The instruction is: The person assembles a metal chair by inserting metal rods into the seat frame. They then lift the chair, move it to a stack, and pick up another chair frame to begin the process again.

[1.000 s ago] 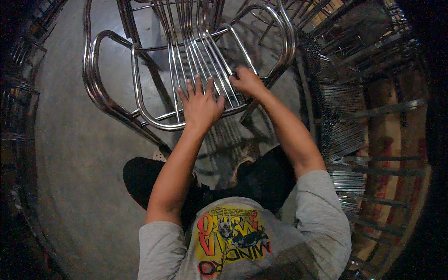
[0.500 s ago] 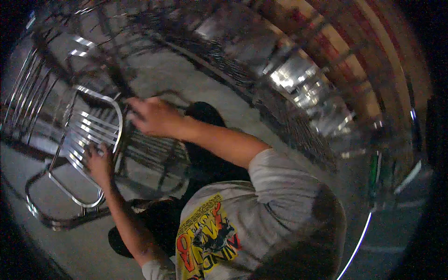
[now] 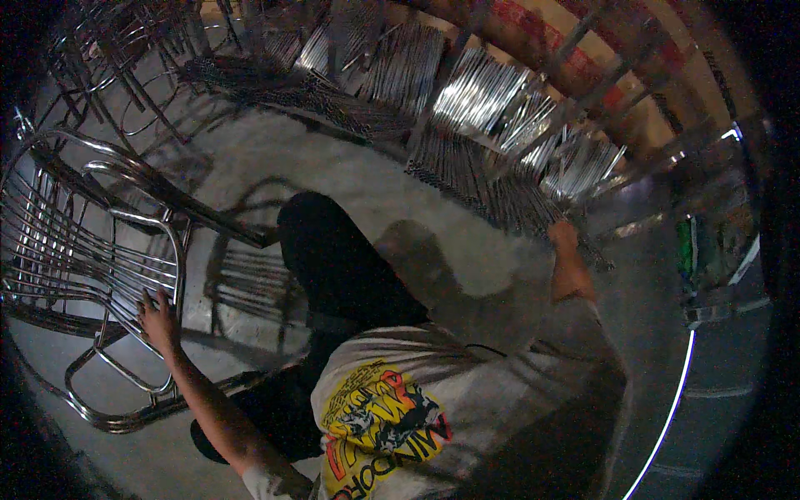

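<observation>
A shiny metal chair (image 3: 100, 267) with a seat and back of thin bars stands tilted at my left. My left hand (image 3: 158, 323) rests on the near edge of its bars, fingers spread. My right arm is stretched far out to the right. At the near right end of a long pile of metal rods (image 3: 475, 179), my right hand (image 3: 564, 237) touches or nearly touches the rod ends. Its fingers are too small and dark to make out, so whether it grips a rod cannot be told.
More metal chair frames (image 3: 117, 71) stand at the far left. Brighter rods (image 3: 483, 96) lie in bundles behind the front pile, with cardboard boxes (image 3: 542, 42) beyond. A green object (image 3: 686, 246) stands at the right, near a bright curved strip (image 3: 667, 425). My dark-clad knee (image 3: 333, 250) is raised in the middle.
My right hand has left the chair's side and swung far right to the rod pile. My left hand stays at the chair, which now appears larger and turned differently. The view has sharpened.
</observation>
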`<state>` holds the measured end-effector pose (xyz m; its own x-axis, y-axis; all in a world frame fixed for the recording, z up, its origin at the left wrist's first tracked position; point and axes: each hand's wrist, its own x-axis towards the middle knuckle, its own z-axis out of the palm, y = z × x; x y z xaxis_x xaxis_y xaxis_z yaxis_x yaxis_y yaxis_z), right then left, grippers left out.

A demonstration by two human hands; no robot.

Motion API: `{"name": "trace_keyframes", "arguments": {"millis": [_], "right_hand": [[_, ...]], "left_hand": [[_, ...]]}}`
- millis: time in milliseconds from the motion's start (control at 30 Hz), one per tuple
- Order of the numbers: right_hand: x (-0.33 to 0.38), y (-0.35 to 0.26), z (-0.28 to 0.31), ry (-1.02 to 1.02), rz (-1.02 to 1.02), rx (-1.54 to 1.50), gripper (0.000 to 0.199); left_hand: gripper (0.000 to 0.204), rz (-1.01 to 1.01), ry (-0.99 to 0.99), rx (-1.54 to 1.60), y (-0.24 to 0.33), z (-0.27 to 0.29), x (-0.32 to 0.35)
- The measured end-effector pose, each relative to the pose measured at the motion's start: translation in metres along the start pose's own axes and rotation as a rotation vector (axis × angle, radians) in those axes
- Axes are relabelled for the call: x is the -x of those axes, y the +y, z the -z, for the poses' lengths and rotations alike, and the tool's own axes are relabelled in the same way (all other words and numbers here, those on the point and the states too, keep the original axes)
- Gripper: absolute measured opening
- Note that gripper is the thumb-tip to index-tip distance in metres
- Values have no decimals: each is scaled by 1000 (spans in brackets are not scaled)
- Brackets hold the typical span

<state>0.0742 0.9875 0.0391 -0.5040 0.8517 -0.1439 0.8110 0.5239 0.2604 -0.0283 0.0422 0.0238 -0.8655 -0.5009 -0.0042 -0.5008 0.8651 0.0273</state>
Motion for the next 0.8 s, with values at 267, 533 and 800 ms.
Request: {"name": "trace_keyframes", "arguments": {"millis": [267,533,800], "right_hand": [[-1,-42,-3,-43,103,-55,37],[-15,-43,4,86,15,-13,38],[23,-29,30,547,-130,-490,51]], "left_hand": [[65,-51,70,165,-12,-8,-8],[67,-3,94,170,-6,-4,-3],[71,113,111,284,15,18,11]]}}
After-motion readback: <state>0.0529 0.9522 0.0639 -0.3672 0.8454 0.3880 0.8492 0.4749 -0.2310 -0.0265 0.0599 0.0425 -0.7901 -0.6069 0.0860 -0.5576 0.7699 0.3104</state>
